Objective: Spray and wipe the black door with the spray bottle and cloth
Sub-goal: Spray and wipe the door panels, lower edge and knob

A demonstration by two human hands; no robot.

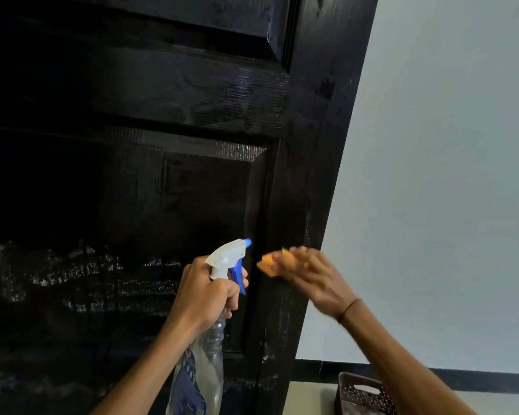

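Note:
The black panelled door [150, 121] fills the left and middle of the view, with wet streaks across its lower panel. My left hand [206, 293] grips the neck of a clear spray bottle [201, 372] with a white head and blue trigger, nozzle aimed at the door. My right hand [313, 277] presses an orange cloth [268, 263] flat against the door's right stile; the hand is motion-blurred. Most of the cloth is hidden under my fingers.
A pale wall [447, 175] with a dark skirting strip [477, 381] stands to the right of the door. A dark perforated basket [363, 393] sits on the light floor at the bottom right, below my right forearm.

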